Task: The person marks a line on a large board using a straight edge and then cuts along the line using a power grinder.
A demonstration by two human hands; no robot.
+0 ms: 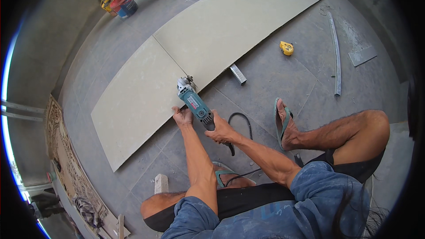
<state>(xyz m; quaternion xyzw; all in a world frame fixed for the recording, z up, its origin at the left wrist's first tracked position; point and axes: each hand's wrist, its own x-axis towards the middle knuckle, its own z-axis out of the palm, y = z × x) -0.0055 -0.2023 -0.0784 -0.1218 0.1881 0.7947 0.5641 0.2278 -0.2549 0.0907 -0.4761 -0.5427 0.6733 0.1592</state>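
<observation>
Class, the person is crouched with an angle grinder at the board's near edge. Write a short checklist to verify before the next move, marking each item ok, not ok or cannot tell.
1. Right hand grips the angle grinder body: ok.
2. Left hand steadies the board edge: ok.
3. Disc aligned with the seam across the board: ok.
4. Power cord clear of the disc: ok, it loops behind.
5. Gloves worn: not ok, hands bare.
6. Feet covered: not ok, open sandal.

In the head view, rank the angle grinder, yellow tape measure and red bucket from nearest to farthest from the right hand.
1. Angle grinder: gripped by the right hand.
2. Yellow tape measure: on the floor, up and to the right.
3. Red bucket: far upper left.
</observation>
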